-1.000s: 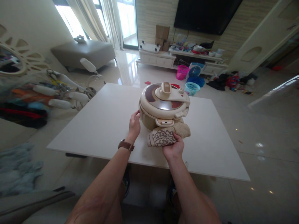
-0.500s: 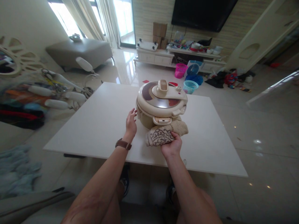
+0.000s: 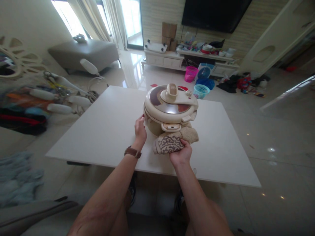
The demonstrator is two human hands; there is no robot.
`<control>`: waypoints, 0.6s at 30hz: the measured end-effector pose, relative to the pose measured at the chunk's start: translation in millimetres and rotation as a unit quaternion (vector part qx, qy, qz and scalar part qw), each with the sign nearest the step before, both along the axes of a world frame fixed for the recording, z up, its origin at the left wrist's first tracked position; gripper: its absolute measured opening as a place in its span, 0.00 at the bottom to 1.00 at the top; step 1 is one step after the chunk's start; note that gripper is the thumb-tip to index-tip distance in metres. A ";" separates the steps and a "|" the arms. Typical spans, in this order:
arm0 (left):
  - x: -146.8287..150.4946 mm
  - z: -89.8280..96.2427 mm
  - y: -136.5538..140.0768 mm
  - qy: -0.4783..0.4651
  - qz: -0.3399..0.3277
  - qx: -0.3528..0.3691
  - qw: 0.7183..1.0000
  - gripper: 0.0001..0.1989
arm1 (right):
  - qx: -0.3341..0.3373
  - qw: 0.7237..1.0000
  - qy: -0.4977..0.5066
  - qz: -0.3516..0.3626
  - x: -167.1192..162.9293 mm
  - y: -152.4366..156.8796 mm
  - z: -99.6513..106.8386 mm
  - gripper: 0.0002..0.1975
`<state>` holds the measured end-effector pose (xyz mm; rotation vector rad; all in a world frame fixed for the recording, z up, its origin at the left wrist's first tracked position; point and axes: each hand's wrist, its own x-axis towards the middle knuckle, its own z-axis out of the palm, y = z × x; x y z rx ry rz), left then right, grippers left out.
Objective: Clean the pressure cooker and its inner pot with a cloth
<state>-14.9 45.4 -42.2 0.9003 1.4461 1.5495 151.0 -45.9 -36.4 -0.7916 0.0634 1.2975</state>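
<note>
A cream electric pressure cooker (image 3: 172, 109) with a shiny lid and a brown-topped knob stands on the white table (image 3: 103, 131). At its left side my left hand (image 3: 140, 129) has its fingers drawn together and pressed on the cooker's side below the lid; the fingertips are partly hidden. A beige towel (image 3: 169, 143) with a dark scroll pattern is bunched against the cooker's front. My right hand (image 3: 182, 154) is closed on this towel from below, with the thumb on top.
Beyond the table stand a turquoise basket (image 3: 201, 91), a pink basket (image 3: 191, 74) and a white TV cabinet (image 3: 163, 61) covered with items. A lamp with several white shades (image 3: 89, 67) is close to the table's left edge. A grey bench (image 3: 85, 54) sits by the window.
My left hand has moved slightly right, and its spread fingers have come together against the cooker's side. My right hand keeps its hold on the towel.
</note>
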 end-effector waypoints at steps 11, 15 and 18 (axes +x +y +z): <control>-7.5 3.6 0.3 0.005 -0.012 -0.011 1.000 0.27 | -0.068 0.996 0.058 -0.018 -2.9 0.4 17.6 0.10; -11.8 1.9 5.8 0.037 -0.008 0.017 0.999 0.26 | -0.077 0.995 0.063 -0.014 -3.7 0.2 20.4 0.11; -14.4 0.0 9.3 0.042 -0.011 0.022 0.999 0.27 | -0.076 0.995 0.060 -0.010 -3.9 0.2 19.8 0.11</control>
